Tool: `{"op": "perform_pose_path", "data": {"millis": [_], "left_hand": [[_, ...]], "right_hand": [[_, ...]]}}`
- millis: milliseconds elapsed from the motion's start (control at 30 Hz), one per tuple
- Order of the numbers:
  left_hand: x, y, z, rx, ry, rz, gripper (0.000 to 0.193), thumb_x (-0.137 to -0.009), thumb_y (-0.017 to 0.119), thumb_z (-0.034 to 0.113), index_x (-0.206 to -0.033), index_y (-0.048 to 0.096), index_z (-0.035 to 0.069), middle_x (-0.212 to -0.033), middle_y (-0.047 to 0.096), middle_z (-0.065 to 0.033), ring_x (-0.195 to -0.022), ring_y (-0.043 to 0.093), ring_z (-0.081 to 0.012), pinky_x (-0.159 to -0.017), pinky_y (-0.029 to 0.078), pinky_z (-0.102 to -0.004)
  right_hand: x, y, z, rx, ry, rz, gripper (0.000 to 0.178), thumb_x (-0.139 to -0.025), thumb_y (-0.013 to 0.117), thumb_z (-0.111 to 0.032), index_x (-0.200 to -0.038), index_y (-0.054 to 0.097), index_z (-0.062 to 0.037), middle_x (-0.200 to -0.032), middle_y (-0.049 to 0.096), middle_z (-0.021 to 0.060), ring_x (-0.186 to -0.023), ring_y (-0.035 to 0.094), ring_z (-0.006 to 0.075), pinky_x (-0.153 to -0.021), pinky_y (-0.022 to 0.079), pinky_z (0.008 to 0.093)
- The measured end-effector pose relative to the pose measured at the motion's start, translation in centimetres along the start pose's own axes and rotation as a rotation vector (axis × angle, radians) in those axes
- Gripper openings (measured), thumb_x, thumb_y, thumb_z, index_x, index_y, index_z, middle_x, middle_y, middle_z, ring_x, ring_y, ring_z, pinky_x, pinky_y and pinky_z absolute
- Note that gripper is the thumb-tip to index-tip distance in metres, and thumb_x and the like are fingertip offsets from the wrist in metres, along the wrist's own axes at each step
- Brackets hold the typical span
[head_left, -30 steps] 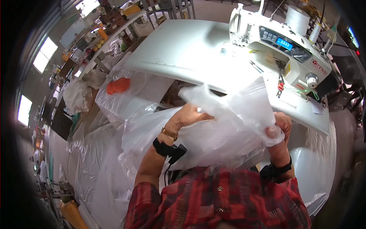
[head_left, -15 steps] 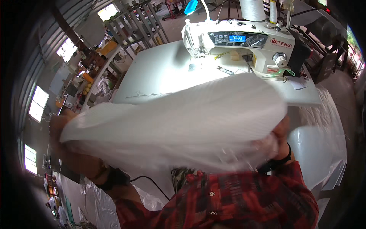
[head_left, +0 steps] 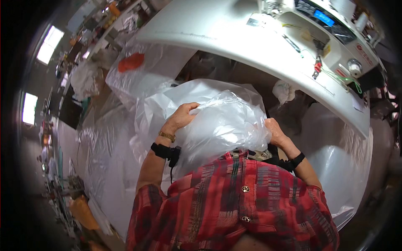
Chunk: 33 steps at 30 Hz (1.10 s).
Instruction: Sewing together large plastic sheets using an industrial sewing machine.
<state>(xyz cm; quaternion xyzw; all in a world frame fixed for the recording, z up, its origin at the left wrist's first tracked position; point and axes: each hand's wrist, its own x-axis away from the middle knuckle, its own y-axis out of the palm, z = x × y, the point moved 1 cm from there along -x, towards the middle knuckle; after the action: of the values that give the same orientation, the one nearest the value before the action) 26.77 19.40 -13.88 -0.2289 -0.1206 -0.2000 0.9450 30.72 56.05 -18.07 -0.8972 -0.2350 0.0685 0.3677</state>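
A bunched, shiny piece of translucent plastic sheeting [head_left: 228, 121] lies over my lap, below the sewing table's front edge. My left hand [head_left: 183, 116] is closed on its left side, with the fingertips partly hidden in the folds. At the sheeting's right edge, my right hand [head_left: 276, 132] grips it with curled fingers. The plastic bulges up between the two hands. More whitish film spreads out beyond and to the left of it.
The white sewing table [head_left: 234, 44] curves across the far side, carrying a sewing machine [head_left: 335, 37], tweezers [head_left: 293, 45] and red-handled snips [head_left: 317, 69]. Plastic film [head_left: 104, 159] drapes on the left, with an orange-red piece [head_left: 131, 62] on film beyond. More sheeting [head_left: 335, 167] hangs at right.
Both hands have come down from in front of the table to my lap and closer together. The sheet that was stretched wide between them is now bunched. The view has tilted down.
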Motion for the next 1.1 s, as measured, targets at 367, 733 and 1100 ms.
{"op": "perform_pose_path", "data": {"millis": [367,733,1100], "left_hand": [[6.2,-5.3,8.7,0.249,0.280,0.229,0.059,-0.081,0.072,-0.006,-0.137,0.055,0.003,-0.120,0.069,-0.0062,-0.102,0.064,-0.0086,-0.082,0.051,-0.0207],[8.1,-4.6,11.6,0.286,0.418,0.237,0.062,-0.081,0.073,-0.001,-0.138,0.052,0.005,-0.107,0.070,-0.0020,-0.078,0.059,-0.0029,-0.055,0.044,-0.0173],[7.5,-3.1,12.7,0.231,0.499,0.267,0.058,-0.085,0.074,0.003,-0.138,0.052,0.003,-0.115,0.069,-0.0045,-0.092,0.061,-0.0062,-0.069,0.047,-0.0198]], "right_hand": [[-3.4,-6.1,-7.1,-0.295,-0.269,0.245,0.022,-0.086,0.073,-0.017,-0.099,0.069,0.0007,-0.087,0.070,0.0149,-0.077,0.068,0.0268,-0.071,0.052,0.0353],[-2.2,-16.5,-14.4,-0.459,-0.294,0.293,0.123,-0.060,0.080,-0.073,-0.151,0.037,-0.0009,-0.149,0.046,0.0206,-0.139,0.043,0.0302,-0.113,0.032,0.0452],[-2.6,-16.3,-20.7,0.278,-0.525,0.568,0.043,-0.070,0.085,-0.034,-0.096,0.065,-0.0067,-0.109,0.062,0.0070,-0.102,0.057,0.0267,-0.089,0.041,0.0417]]}}
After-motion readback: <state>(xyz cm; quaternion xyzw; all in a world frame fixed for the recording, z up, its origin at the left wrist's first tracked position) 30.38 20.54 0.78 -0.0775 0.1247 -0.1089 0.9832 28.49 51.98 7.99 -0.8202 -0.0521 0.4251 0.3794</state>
